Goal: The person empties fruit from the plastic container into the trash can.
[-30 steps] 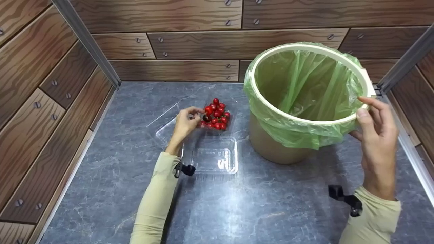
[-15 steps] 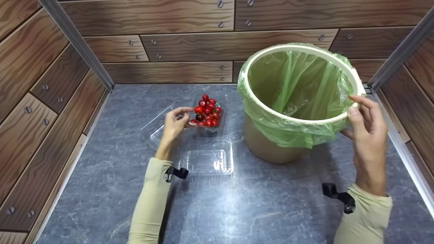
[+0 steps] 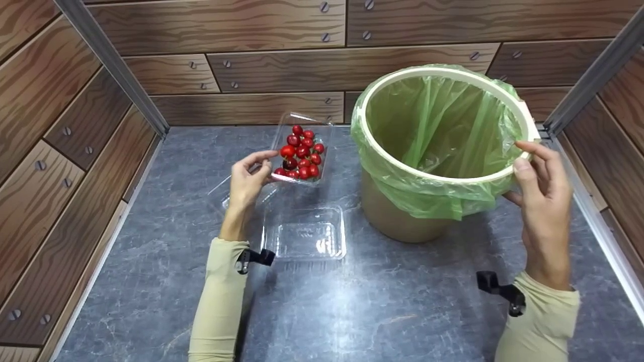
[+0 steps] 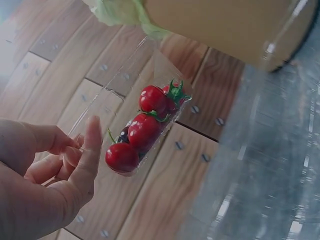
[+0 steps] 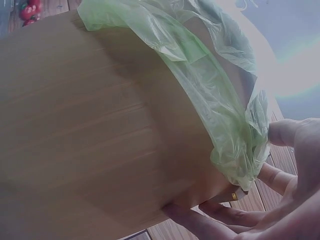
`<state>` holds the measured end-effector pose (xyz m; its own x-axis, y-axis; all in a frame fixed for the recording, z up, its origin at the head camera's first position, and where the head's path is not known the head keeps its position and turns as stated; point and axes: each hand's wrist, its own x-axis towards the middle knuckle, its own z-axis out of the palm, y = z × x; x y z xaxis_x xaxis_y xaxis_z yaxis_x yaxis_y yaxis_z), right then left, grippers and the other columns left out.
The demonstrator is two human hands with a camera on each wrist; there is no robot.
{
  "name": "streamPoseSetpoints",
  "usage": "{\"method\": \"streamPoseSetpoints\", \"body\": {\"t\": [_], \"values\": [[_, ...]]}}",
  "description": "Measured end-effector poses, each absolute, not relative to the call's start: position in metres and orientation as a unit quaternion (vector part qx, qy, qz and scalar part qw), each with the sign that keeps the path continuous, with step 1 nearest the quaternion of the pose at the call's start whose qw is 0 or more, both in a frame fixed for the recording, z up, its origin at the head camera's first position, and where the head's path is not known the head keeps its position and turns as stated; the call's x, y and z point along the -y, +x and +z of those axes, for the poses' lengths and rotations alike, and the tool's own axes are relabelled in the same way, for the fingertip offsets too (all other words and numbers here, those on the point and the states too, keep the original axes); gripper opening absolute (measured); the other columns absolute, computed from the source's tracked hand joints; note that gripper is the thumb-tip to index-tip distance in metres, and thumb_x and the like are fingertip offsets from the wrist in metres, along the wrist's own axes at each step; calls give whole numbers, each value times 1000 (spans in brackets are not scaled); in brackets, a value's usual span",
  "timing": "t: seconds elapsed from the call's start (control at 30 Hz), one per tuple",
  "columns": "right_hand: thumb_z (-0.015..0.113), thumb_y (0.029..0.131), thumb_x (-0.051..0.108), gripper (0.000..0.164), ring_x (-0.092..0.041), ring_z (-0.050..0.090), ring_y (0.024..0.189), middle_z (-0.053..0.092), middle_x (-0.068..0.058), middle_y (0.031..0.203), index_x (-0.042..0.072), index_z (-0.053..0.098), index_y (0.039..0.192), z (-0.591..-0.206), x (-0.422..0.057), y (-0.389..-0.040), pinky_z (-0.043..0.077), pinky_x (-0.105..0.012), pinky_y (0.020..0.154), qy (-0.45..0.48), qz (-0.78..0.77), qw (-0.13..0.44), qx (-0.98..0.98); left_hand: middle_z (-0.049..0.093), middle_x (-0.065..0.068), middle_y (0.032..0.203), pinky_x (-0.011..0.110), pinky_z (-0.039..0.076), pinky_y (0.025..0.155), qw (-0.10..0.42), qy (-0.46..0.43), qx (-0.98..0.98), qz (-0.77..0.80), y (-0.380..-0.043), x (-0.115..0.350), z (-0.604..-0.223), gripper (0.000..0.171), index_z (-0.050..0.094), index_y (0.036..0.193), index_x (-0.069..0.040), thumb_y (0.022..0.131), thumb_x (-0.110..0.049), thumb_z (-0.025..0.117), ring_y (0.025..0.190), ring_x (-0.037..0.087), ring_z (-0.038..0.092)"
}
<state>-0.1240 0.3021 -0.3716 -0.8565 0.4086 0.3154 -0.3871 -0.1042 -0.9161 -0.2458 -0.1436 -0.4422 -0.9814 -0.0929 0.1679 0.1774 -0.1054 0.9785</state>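
My left hand (image 3: 246, 183) pinches the near left edge of a clear plastic box (image 3: 303, 120) between thumb and fingers. Red cherry tomatoes (image 3: 303, 151) lie in the box, some with green stems; a dark one (image 4: 125, 134) sits among them. The left wrist view shows the box tilted and lifted off the table. My right hand (image 3: 546, 196) grips the right side of the trash bin's (image 3: 402, 223) cream rim, thumb and forefinger at the rim. In the right wrist view its other fingers reach under the rim, against the outer wall.
A green plastic bag (image 3: 427, 196) lines the bin and folds over its rim. A clear, empty plastic box (image 3: 304, 216) stands on the grey marbled table (image 3: 392, 306). Another clear plastic piece (image 3: 220, 191) lies partly behind the left hand. Wood-patterned panels (image 3: 276, 70) enclose the back and sides.
My left hand has lifted the box of tomatoes off the table, and it stands higher in view. The head view has shifted slightly right. My right hand stays on the bin rim.
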Motion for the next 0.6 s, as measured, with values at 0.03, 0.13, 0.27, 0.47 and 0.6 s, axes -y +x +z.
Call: {"method": "streamPoseSetpoints", "body": {"t": [0.03,0.13,0.27,0.47,0.6], "values": [[61,101,6,32,-28,63,100,55,-23,136,1,64,132,-371,-302,-124,65,-32,66,-9,742,268,614,57,7,81,29,64,65,94,-35,658,-747,-245,143,-439,28,69,114,15,91,17,53,67,13,59],[61,101,6,31,-28,63,100,56,-23,135,1,64,132,-371,-302,-124,65,-32,66,-8,741,270,614,56,9,83,30,65,65,97,-44,646,-756,-242,143,-431,27,68,115,16,92,17,53,68,14,58],[61,101,6,31,-28,62,101,55,-23,138,1,64,131,-371,-302,-124,65,-32,66,-8,743,269,613,58,12,86,31,65,66,105,-46,637,-762,-238,143,-422,27,68,115,15,93,15,54,66,12,58],[61,101,7,31,-29,61,105,53,-22,142,1,64,132,-371,-303,-124,65,-32,67,-10,745,265,613,68,9,93,27,64,63,139,-45,629,-764,-233,143,-411,27,69,113,17,91,15,55,64,10,60],[61,101,7,32,-30,61,106,53,-22,142,1,64,132,-371,-303,-124,65,-32,67,-7,744,265,613,68,9,91,26,63,62,152,-52,624,-764,-231,141,-404,27,70,112,17,89,16,55,65,10,60]]}}
